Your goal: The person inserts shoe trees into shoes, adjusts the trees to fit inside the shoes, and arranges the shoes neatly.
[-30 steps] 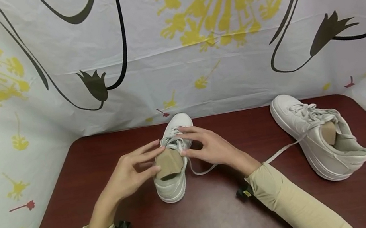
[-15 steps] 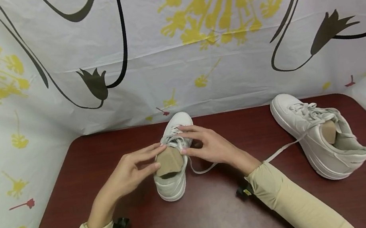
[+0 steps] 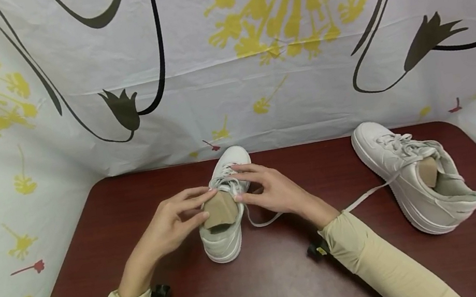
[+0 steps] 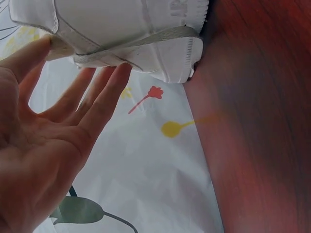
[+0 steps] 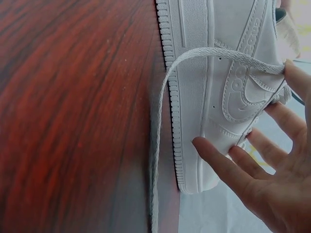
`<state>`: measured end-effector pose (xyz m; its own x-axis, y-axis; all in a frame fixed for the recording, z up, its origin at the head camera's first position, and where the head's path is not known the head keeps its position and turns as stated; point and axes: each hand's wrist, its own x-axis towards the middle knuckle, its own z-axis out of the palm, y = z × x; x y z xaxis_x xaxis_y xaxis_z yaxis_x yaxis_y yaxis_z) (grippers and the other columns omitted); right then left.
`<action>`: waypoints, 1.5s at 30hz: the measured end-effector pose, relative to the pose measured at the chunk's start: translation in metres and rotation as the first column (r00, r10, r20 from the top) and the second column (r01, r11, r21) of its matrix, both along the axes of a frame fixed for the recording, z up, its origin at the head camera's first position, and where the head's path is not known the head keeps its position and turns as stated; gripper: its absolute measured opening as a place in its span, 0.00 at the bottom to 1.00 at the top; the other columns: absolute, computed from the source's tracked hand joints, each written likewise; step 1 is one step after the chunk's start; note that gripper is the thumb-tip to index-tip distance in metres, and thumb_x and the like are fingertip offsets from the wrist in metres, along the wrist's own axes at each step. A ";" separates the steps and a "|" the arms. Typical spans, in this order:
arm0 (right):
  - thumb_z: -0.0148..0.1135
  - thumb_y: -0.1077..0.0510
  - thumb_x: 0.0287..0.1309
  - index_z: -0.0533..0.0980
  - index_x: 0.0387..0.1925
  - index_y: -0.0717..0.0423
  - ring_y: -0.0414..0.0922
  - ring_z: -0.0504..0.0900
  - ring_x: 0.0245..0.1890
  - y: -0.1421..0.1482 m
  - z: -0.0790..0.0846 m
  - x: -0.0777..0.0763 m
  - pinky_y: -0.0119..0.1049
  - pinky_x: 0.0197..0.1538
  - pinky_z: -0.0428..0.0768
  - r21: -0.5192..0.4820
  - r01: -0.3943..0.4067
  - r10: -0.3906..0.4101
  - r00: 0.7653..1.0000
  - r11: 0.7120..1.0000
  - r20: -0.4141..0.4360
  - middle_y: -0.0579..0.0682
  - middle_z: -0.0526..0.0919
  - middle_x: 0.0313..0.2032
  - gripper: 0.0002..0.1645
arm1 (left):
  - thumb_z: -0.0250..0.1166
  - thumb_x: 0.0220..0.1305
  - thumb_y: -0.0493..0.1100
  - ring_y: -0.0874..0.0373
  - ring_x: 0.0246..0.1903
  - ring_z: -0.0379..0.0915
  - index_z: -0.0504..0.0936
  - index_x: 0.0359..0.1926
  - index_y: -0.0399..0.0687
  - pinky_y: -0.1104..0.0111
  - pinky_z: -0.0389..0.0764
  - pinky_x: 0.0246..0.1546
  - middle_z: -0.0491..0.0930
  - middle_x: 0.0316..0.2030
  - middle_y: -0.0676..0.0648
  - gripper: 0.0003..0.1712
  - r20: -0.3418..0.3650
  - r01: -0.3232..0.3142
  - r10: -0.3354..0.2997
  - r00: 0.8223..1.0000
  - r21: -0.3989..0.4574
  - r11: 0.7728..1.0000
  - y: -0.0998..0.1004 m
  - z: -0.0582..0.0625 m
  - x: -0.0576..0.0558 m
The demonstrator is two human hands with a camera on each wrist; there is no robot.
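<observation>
A white sneaker (image 3: 222, 248) stands on the table, toe away from me, with a brown cardboard insert (image 3: 220, 209) in its opening. From the left, my left hand (image 3: 172, 222) reaches to it with the thumb at the cardboard. The left wrist view shows its extended fingers (image 4: 104, 97) touching the sneaker's side. My right hand (image 3: 273, 190) lies across the lacing from the right, its thumb touching the shoelace (image 5: 228, 51). Its other fingers spread against the front of the sneaker. A loose lace end hangs down the right side to the table.
A second white sneaker (image 3: 393, 159), also with a cardboard insert (image 3: 428, 173), stands on the right of the dark red table (image 3: 271, 290). Its loose lace (image 3: 370, 193) stretches left toward my right wrist. A printed white sheet (image 3: 230, 102) hangs behind and at the sides.
My left thumb and fingers have shifted slightly at the opening, and the left index finger is lower than a second ago. The right hand and both sneakers stay nearly still.
</observation>
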<state>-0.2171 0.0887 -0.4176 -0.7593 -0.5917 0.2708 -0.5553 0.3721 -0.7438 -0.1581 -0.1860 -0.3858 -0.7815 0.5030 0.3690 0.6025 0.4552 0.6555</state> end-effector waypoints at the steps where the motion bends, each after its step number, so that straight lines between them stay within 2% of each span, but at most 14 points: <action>1: 0.69 0.45 0.60 0.76 0.64 0.50 0.43 0.70 0.66 0.000 0.000 0.000 0.43 0.51 0.83 0.000 0.001 -0.001 1.000 1.000 0.003 0.45 0.69 0.70 0.32 | 0.71 0.61 0.36 0.54 0.57 0.76 0.83 0.59 0.52 0.65 0.79 0.49 0.80 0.57 0.47 0.25 -0.010 -0.003 0.003 1.000 -0.002 1.000 0.000 0.000 -0.001; 5: 0.69 0.45 0.60 0.76 0.64 0.51 0.43 0.70 0.66 0.000 -0.001 0.000 0.44 0.51 0.82 0.000 0.003 -0.003 1.000 1.000 0.005 0.46 0.69 0.69 0.32 | 0.73 0.58 0.34 0.54 0.54 0.78 0.84 0.57 0.51 0.65 0.80 0.47 0.81 0.54 0.47 0.25 -0.046 -0.014 0.014 0.999 -0.011 1.000 0.002 -0.001 -0.004; 12: 0.68 0.42 0.60 0.77 0.63 0.50 0.44 0.67 0.69 0.000 0.000 0.000 0.45 0.67 0.69 0.058 0.024 -0.019 0.996 0.998 -0.089 0.45 0.70 0.68 0.32 | 0.75 0.53 0.32 0.53 0.51 0.79 0.86 0.54 0.50 0.67 0.80 0.45 0.83 0.50 0.47 0.25 -0.100 -0.034 0.031 0.995 -0.027 0.999 0.004 -0.001 -0.006; 19: 0.68 0.42 0.60 0.76 0.64 0.49 0.44 0.67 0.69 -0.001 0.000 0.001 0.46 0.68 0.67 0.062 0.024 -0.016 0.993 0.998 -0.113 0.45 0.70 0.69 0.33 | 0.77 0.48 0.30 0.53 0.48 0.81 0.88 0.51 0.50 0.65 0.80 0.42 0.84 0.46 0.48 0.27 -0.151 -0.063 0.058 0.987 -0.026 0.998 0.006 -0.002 -0.007; 30: 0.68 0.43 0.61 0.77 0.63 0.53 0.44 0.67 0.69 -0.001 -0.001 0.000 0.45 0.68 0.67 0.063 0.029 -0.022 0.994 0.998 -0.111 0.45 0.70 0.68 0.33 | 0.78 0.45 0.28 0.55 0.46 0.80 0.89 0.49 0.52 0.69 0.78 0.39 0.83 0.44 0.51 0.28 -0.142 -0.106 0.103 0.984 -0.014 0.994 0.011 -0.005 -0.008; 37: 0.67 0.42 0.61 0.76 0.64 0.52 0.45 0.67 0.69 -0.001 -0.001 0.000 0.46 0.67 0.68 0.066 0.023 -0.015 0.993 0.998 -0.119 0.46 0.70 0.69 0.33 | 0.78 0.44 0.27 0.56 0.44 0.81 0.90 0.47 0.53 0.65 0.79 0.36 0.84 0.43 0.52 0.27 -0.137 -0.146 0.142 0.980 -0.024 0.989 0.013 -0.006 -0.008; 45: 0.68 0.43 0.61 0.77 0.63 0.53 0.45 0.67 0.69 -0.002 0.001 0.001 0.46 0.68 0.67 0.062 0.029 -0.021 0.993 0.998 -0.117 0.46 0.70 0.69 0.33 | 0.78 0.43 0.28 0.56 0.43 0.80 0.91 0.45 0.55 0.65 0.77 0.35 0.83 0.42 0.53 0.27 -0.138 -0.180 0.173 0.975 -0.040 0.983 0.016 -0.004 -0.007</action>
